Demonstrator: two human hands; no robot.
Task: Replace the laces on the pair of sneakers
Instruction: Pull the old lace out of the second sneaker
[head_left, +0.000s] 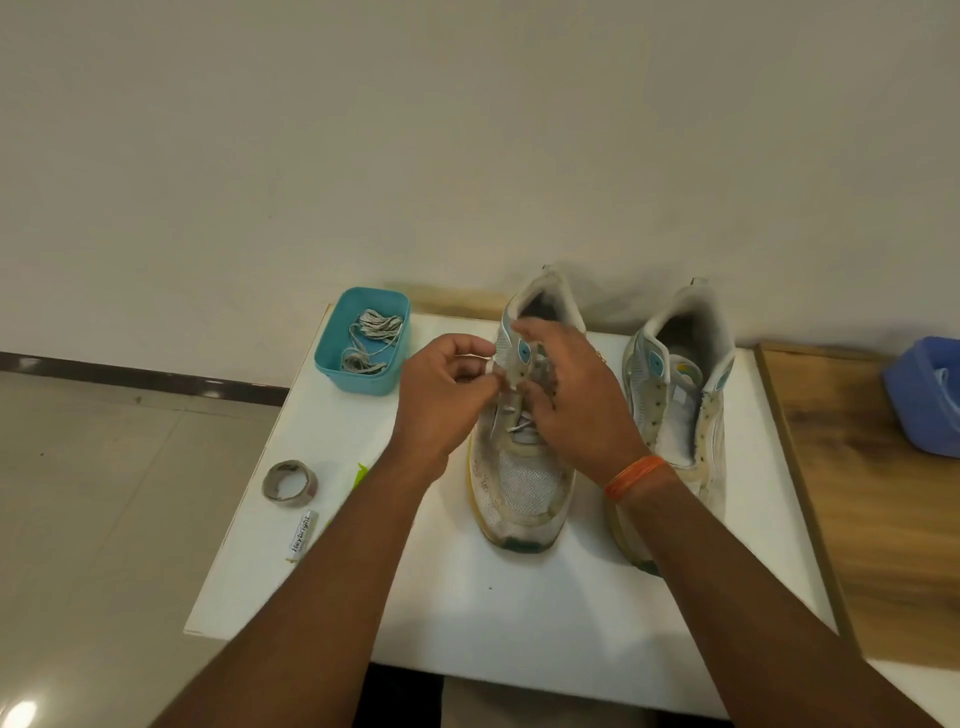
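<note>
Head view: my left hand (447, 384) pinched the white lace (511, 415) on the left sneaker (524, 467) mid-worktop (519, 613); right hand (571, 395) fingers curled on its eyelets. At 8 o'clock, a tube (302, 535) read "Heybright".

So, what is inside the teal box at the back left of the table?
The teal box holds dirty grey laces, loosely bundled in a tangle. The laces cover part of the box floor, so anything lying under them cannot be seen.
</note>
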